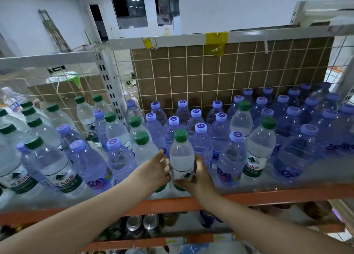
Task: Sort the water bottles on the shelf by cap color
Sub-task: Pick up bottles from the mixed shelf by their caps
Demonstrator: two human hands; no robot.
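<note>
A: Head view: where is the green-capped bottle [182,158]?

B: Upright at the front of the shelf [268,194], just behind its orange edge; right hand [197,179] fingers wrapped round its lower label; left hand [155,171] fingers curled against its left side.

A: And around that bottle?

B: Purple-capped bottles [287,119] crowd behind and to its right; more green-capped ones [38,139] stand to its left, some purple mixed in.

Glossy clear plastic bottles [182,158]
</note>
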